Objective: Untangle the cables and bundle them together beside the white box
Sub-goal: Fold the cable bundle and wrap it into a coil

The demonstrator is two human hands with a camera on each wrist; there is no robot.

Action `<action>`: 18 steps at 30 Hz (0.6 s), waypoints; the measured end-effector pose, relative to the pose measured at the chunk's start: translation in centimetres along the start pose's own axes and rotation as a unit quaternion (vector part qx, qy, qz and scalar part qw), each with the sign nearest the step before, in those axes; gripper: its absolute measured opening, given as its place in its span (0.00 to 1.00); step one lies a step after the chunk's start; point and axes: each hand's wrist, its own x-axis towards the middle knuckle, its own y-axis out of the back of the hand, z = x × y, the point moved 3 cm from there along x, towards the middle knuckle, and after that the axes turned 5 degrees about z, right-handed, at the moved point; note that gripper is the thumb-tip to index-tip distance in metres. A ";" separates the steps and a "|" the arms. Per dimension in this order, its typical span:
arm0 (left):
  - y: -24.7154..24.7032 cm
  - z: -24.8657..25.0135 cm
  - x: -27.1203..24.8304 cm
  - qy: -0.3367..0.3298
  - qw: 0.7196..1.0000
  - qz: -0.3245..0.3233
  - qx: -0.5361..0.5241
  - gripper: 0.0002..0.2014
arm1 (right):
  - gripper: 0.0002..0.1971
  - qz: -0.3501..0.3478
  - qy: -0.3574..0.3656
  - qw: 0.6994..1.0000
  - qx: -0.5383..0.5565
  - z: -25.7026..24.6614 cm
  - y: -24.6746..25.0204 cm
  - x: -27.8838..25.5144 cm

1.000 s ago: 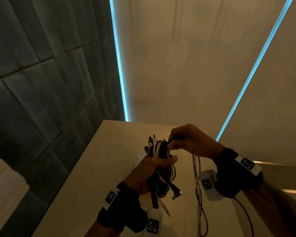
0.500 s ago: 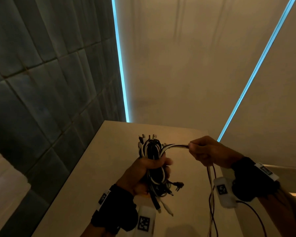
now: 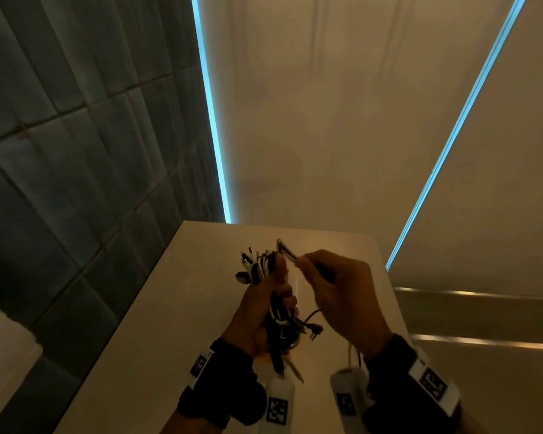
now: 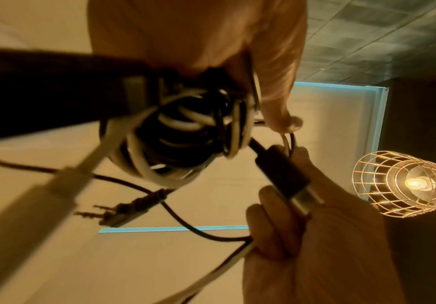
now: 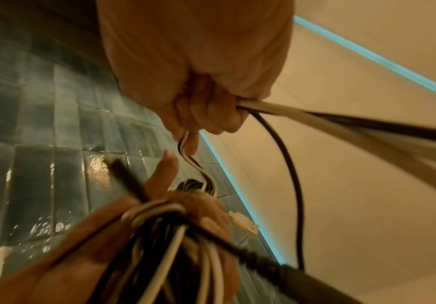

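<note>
Above a pale table (image 3: 145, 333), a person's left hand (image 3: 257, 314) clenches a coiled bundle of black and white cables (image 3: 264, 270), loose plugs dangling below. Just right of it, the right hand (image 3: 339, 296) pinches a black-and-white pair of strands (image 5: 193, 164) leading off the bundle's top, tiled wall (image 3: 60, 151) at left.

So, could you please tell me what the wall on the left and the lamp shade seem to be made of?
The wall on the left looks like glazed ceramic tile: grey-blue rectangles with grout lines, and the right wrist view shows wet-looking highlights on them. The lamp shade appears to be thin metal wire, an open cage around a bare glowing bulb; its brassy tint may just be the light.
</note>
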 end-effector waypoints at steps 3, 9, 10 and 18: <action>-0.6 -0.2 -0.1 -0.001 0.999 -0.045 -0.013 0.37 | 0.12 -0.065 0.009 0.998 -0.024 0.4 -1.6 -0.4; -1.2 0.4 -0.1 -0.020 0.999 0.043 -0.011 0.16 | 0.09 -0.191 0.073 0.959 -0.196 0.0 -2.5 -1.0; -0.9 0.5 0.1 -0.027 0.997 0.069 -0.015 0.15 | 0.09 -0.203 0.065 0.953 -0.217 0.0 -2.5 -1.1; 1.6 4.0 1.4 -0.105 0.966 0.191 -0.136 0.08 | 0.23 -0.204 -0.057 0.977 -0.038 0.3 0.0 -4.3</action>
